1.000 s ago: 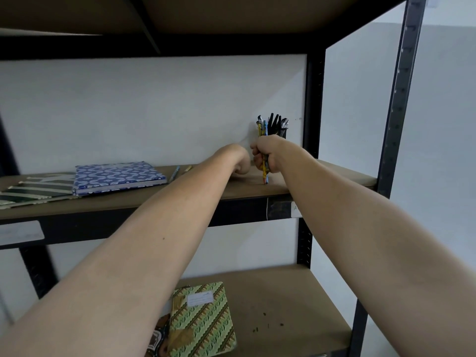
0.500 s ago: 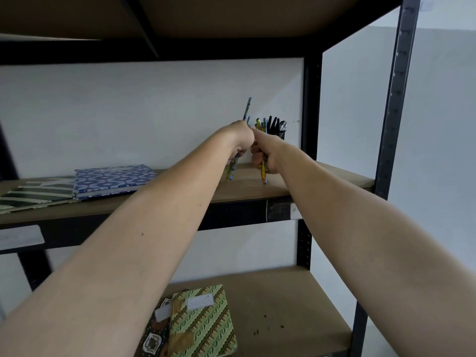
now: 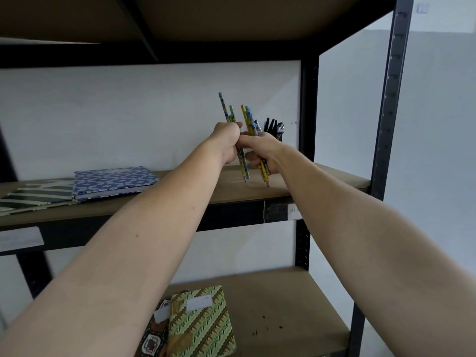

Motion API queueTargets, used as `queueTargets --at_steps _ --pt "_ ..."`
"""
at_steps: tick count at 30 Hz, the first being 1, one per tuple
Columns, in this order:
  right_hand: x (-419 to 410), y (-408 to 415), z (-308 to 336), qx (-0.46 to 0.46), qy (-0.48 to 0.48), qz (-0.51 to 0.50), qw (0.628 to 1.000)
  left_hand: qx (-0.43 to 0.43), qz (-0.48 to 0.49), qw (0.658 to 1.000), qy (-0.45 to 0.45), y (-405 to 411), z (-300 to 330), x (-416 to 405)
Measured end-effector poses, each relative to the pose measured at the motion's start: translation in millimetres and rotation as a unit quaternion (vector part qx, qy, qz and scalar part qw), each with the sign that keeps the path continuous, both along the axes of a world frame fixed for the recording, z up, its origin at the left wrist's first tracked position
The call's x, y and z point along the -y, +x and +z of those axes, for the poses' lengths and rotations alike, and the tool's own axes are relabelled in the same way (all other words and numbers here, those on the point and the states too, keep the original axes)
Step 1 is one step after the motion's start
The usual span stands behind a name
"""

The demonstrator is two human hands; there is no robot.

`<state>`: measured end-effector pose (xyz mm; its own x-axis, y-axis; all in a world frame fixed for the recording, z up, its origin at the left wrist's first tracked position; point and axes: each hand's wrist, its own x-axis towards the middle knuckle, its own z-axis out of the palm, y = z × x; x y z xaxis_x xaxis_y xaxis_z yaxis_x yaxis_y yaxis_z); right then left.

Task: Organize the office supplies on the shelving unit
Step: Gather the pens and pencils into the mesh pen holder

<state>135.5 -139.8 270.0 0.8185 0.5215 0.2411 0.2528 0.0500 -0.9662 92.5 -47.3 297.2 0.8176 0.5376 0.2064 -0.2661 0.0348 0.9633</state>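
Both arms reach up to the middle shelf board (image 3: 322, 181) of a black metal shelving unit (image 3: 391, 99). The left hand (image 3: 226, 140), just above the centre of the view, is curled around two patterned pencils (image 3: 224, 109), whose upper ends rise toward 12 o'clock above the fist while their points hang below it, close over the board. The right hand (image 3: 262, 150), touching the left at its 3 o'clock side, grips a second bunch of yellow and blue pencils (image 3: 249, 119), also held nearly upright, with the tips poking out beneath the fingers and just above the board.

Directly behind the right hand, toward 1 o'clock, stands a dark pen holder (image 3: 279, 135) against the white wall, filled with black pens (image 3: 273, 124); the hand hides its lower part.

Well to the left on the same board, at 9 o'clock from the hands, a blue patterned notebook (image 3: 113, 180) lies flat, overlapping a green and cream striped book (image 3: 33, 195) that runs off toward the left edge.

On the lower shelf board (image 3: 296, 305), at 6 o'clock, a green patterned notebook (image 3: 203, 323) with a white label lies flat, partly covering a brown patterned book (image 3: 154, 338) at its left. A few dark specks dot the board just right of them.
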Motion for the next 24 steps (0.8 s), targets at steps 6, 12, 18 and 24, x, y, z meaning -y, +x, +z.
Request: queueTargets --at_steps 6,12,18,24 --pt "-1 -3 1 0.053 -0.032 -0.002 0.998 -0.019 -0.019 1.000 0.001 -5 2 -8" --pt "-4 -10 5 0.106 -0.065 -0.043 0.991 -0.055 0.036 0.993 0.101 -1 1 -8" --pt "-5 -8 7 0.162 -0.062 -0.039 0.984 0.005 -0.009 0.994 0.113 3 -5 -11" --pt "-4 -3 13 0.189 -0.101 -0.050 0.976 0.039 -0.035 0.992 0.117 2 -4 -7"
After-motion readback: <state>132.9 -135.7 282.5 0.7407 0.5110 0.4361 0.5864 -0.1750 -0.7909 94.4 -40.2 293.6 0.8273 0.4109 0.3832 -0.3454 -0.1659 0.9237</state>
